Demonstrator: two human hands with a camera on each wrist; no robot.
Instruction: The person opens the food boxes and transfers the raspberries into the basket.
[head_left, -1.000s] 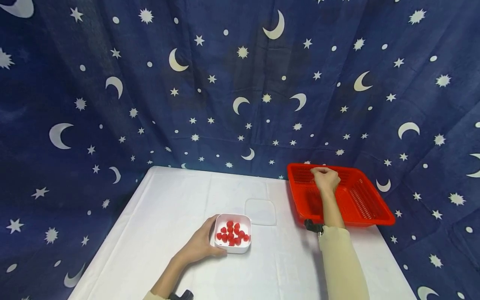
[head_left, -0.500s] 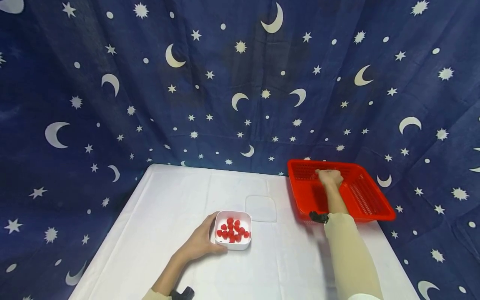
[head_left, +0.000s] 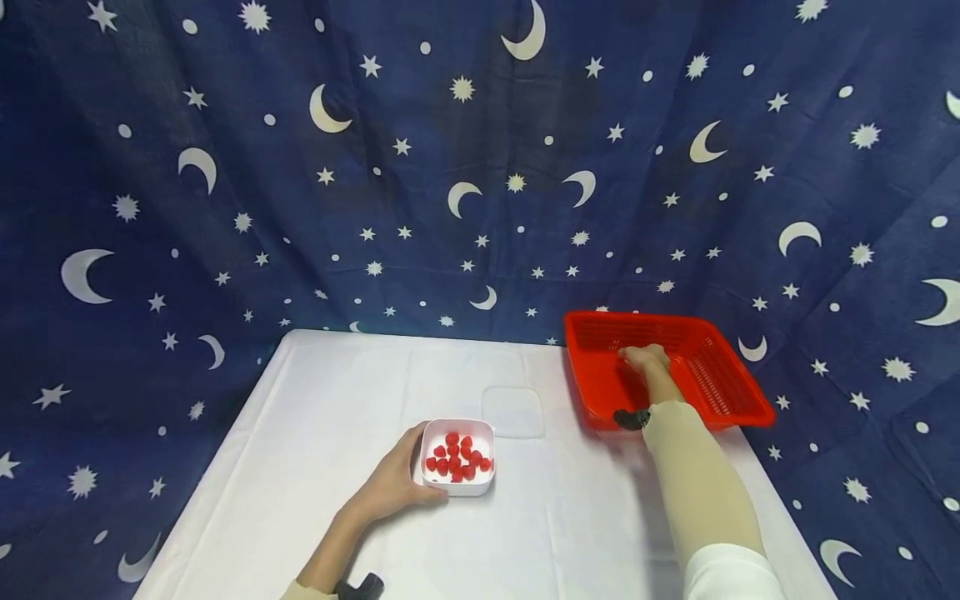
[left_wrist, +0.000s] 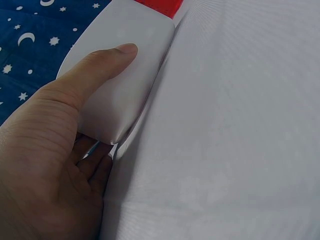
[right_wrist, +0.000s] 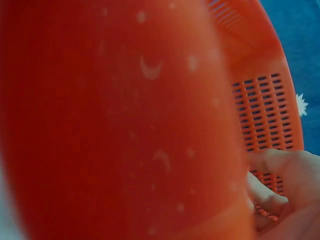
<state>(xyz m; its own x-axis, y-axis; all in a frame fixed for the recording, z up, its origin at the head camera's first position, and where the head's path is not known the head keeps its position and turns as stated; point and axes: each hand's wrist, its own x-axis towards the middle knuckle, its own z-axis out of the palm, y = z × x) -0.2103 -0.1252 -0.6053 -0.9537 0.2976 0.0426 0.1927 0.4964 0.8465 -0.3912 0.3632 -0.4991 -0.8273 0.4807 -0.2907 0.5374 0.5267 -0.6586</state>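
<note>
My left hand [head_left: 400,481] grips a small white square container [head_left: 459,490] by its left side on the table. In the left wrist view the thumb lies along the container's wall, with the other fingers partly hidden behind and below. Several small red pieces that look like raspberries [head_left: 454,460] lie on the container's white floor. My right hand [head_left: 648,360] is down inside the red plastic basket [head_left: 750,406], fingers bent toward its bottom. The basket's near wall fills much of the right wrist view, and I cannot tell whether these fingers hold something.
Just behind and right of the container lies a clear, rounded-square lid [head_left: 512,412], flat on the white tablecloth [head_left: 360,379]. The basket stands at the table's back right corner, its rim raised around my right forearm. A blue curtain [head_left: 420,167] with moons and stars hangs close behind.
My right hand has gone from above the basket down into it, its fingers reaching lower. The left hand and container stay put; the head view has shifted slightly.
</note>
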